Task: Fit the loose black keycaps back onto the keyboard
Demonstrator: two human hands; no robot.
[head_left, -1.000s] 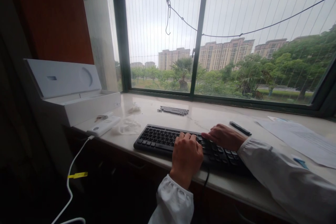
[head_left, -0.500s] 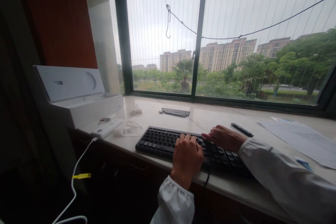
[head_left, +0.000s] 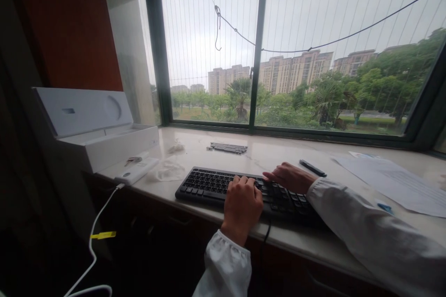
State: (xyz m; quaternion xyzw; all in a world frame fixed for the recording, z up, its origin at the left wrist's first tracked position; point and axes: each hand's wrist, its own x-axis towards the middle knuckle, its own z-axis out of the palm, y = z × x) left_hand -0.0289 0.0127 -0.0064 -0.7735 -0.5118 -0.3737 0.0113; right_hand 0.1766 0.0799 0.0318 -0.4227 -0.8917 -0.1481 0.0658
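Observation:
A black keyboard [head_left: 209, 182] lies along the front of the pale sill, its cable dropping over the edge. My left hand [head_left: 243, 204] rests over its middle, with fingers bent and close together on the keys and the palm across the near edge. Just to the right, my right hand [head_left: 291, 177] hovers over or touches the far side of the keys. Its fingers are curled, with one digit pointing left; whatever sits in its fingertips is hidden. Behind the keyboard lies a small stack of thin grey strips [head_left: 227, 148].
An open white box [head_left: 114, 146] stands at the left, beside a white power bank [head_left: 136, 171] with a cable and crumpled clear plastic [head_left: 167, 171]. On the right are a black pen [head_left: 312, 168], printed paper [head_left: 390, 183] and a small blue item [head_left: 385, 208]. A window [head_left: 258, 55] rises behind.
The view has turned slightly right, so everything appears shifted a little left. Both hands keep nearly the same places on the keyboard.

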